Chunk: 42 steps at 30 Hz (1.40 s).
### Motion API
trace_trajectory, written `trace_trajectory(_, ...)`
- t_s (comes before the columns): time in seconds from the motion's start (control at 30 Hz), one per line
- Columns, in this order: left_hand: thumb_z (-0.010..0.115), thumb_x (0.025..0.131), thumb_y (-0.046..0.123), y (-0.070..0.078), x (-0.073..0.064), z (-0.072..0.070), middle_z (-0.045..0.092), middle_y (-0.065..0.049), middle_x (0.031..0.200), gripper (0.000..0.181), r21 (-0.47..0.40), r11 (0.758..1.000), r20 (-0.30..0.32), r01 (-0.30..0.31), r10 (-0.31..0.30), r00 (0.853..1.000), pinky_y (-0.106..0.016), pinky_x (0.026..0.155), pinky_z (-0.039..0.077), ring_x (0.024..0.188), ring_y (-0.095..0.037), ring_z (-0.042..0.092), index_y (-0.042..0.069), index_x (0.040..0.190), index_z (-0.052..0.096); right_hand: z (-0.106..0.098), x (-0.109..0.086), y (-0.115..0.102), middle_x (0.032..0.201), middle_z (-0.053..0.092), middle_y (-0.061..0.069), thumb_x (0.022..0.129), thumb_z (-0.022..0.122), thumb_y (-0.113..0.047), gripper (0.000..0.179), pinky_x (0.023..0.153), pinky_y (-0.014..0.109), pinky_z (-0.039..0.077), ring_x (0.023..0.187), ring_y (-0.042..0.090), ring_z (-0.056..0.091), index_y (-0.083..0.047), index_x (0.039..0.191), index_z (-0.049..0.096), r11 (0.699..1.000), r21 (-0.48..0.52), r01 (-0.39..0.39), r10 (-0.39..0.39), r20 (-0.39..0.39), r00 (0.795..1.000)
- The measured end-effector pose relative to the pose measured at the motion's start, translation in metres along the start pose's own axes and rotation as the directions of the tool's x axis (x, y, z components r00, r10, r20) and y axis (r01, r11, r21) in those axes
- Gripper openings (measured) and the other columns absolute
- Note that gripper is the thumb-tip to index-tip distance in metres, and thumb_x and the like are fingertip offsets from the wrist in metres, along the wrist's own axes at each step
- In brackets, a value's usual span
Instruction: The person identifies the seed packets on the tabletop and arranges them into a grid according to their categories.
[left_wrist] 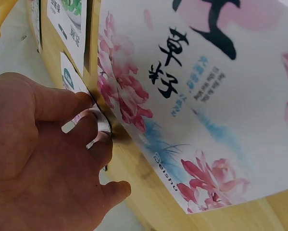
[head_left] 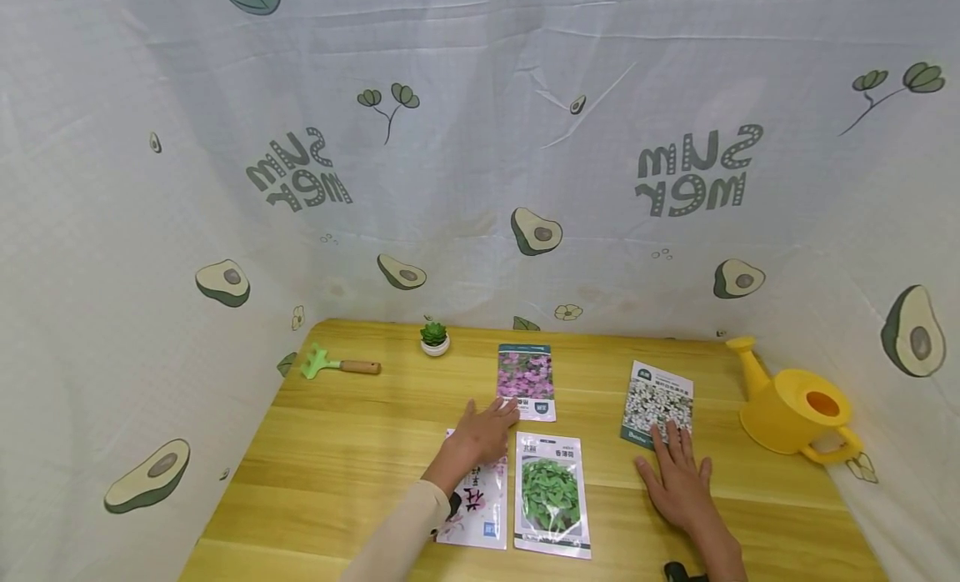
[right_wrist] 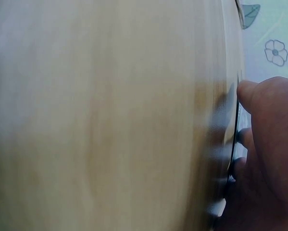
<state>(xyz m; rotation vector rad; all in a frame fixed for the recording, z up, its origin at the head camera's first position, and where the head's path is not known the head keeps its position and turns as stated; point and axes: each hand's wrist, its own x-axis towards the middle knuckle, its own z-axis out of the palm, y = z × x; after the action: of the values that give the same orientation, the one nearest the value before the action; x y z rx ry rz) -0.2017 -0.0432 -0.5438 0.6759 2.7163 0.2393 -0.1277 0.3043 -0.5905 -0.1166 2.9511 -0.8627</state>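
Observation:
My left hand [head_left: 483, 436] reaches over a white seed packet with pink blossoms [head_left: 480, 507], its fingertips on the near edge of a seed packet with purple-pink flowers [head_left: 525, 373]. The left wrist view has the same hand [left_wrist: 52, 144] close up, fingers on that packet's edge, the blossom packet [left_wrist: 196, 106] beside it. To the right, my right hand [head_left: 681, 482] lies with fingers spread, fingertips on the near edge of a tilted white-flower seed packet [head_left: 658, 398]. Between the hands lies a green-leaf seed packet [head_left: 551, 494]. In the right wrist view, the right hand [right_wrist: 269, 154] partly hides its packet.
A yellow watering can [head_left: 795, 411] stands at the right of the wooden table [head_left: 337, 465]. At the back are a small potted succulent [head_left: 434, 338] and, farther left, a green hand rake [head_left: 337, 363] with a wooden handle. A printed curtain [head_left: 480, 173] hangs around the table.

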Motion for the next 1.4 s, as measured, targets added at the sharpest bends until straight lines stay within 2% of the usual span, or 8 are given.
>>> trace_trajectory(0.33, 0.054, 0.111, 0.017, -0.003, -0.004, 0.000, 0.032, 0.008, 0.176, 0.054, -0.023, 0.999, 0.009, 0.027, -0.026, 1.000, -0.060, 0.133, 0.020, 0.164, -0.018, 0.027, 0.021, 0.165, 0.047, 0.001, 0.000, 0.000, 0.172, 0.000, 0.040, 0.116, 0.046, -0.037, 0.075, 0.111, 0.092, -0.005, 0.159, 0.060, -0.007, 0.013, 0.165, 0.021, 1.000, 0.008, -0.011, 0.011, 0.006, 1.000)
trace_trajectory(0.63, 0.055, 0.107, 0.009, -0.009, -0.009, 0.001, 0.032, 0.006, 0.176, 0.057, -0.071, 0.997, -0.004, 0.029, -0.029, 1.000, -0.061, 0.133, 0.019, 0.164, -0.020, 0.027, 0.018, 0.163, 0.050, 0.011, -0.001, 0.005, 0.175, -0.002, 0.036, 0.115, 0.047, -0.039, 0.075, 0.109, 0.093, -0.009, 0.161, 0.056, -0.011, 0.009, 0.167, 0.020, 0.999, 0.041, 0.031, -0.028, -0.056, 0.998)
trace_trajectory(0.83, 0.052, 0.109, 0.011, -0.015, -0.011, 0.002, 0.033, 0.004, 0.176, 0.053, -0.077, 0.997, -0.014, 0.017, -0.018, 1.000, -0.061, 0.133, 0.019, 0.164, -0.021, 0.028, 0.018, 0.162, 0.051, 0.013, -0.003, 0.008, 0.176, -0.001, 0.034, 0.115, 0.048, -0.039, 0.075, 0.110, 0.093, -0.008, 0.162, 0.053, -0.012, 0.008, 0.167, 0.022, 0.998, 0.040, 0.047, -0.043, -0.097, 0.994)
trace_trajectory(1.1, 0.052, 0.111, 0.011, -0.021, -0.015, 0.002, 0.035, 0.003, 0.175, 0.051, -0.099, 0.995, -0.032, 0.007, -0.010, 0.999, -0.063, 0.131, 0.022, 0.163, -0.023, 0.029, 0.016, 0.161, 0.052, 0.003, 0.000, 0.000, 0.173, -0.001, 0.038, 0.116, 0.046, -0.038, 0.075, 0.111, 0.092, -0.005, 0.159, 0.059, -0.008, 0.012, 0.165, 0.020, 1.000, 0.004, -0.009, 0.009, -0.002, 1.000)
trace_trajectory(1.4, 0.055, 0.110, 0.014, -0.024, -0.015, 0.003, 0.033, 0.003, 0.176, 0.051, -0.083, 0.996, -0.028, 0.021, -0.023, 0.999, -0.064, 0.131, 0.021, 0.164, -0.022, 0.027, 0.017, 0.161, 0.052, 0.000, 0.001, -0.001, 0.173, 0.000, 0.039, 0.116, 0.047, -0.038, 0.076, 0.111, 0.092, -0.007, 0.159, 0.060, -0.008, 0.013, 0.165, 0.020, 1.000, 0.012, -0.014, 0.014, 0.006, 1.000)
